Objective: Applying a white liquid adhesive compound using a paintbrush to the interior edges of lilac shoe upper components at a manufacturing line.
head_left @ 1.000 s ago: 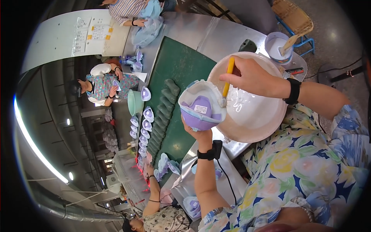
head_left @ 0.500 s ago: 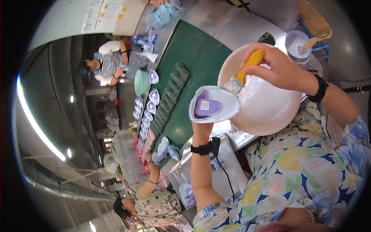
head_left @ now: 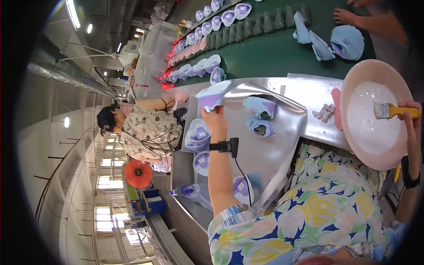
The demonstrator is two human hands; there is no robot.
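Note:
My left hand is closed on a light blue and purple shoe upper, held up over the left part of the metal table. My right hand grips the yellow handle of a flat paintbrush at the right. The brush's bristles are over the white liquid in a large pale pink basin; I cannot tell whether they touch it. Two more shoe uppers, one above the other, lie on the metal table right of my left hand.
A green conveyor belt carries rows of dark shoe lasts and shoe uppers. Another person's hand is at its far right. A co-worker stands at the left. Beside the basin lie crumpled scraps. A bottle lies on the table.
My view has swung left. My left hand has carried the shoe upper away from the basin to the left. The brush in my right hand has moved off the upper, over the basin.

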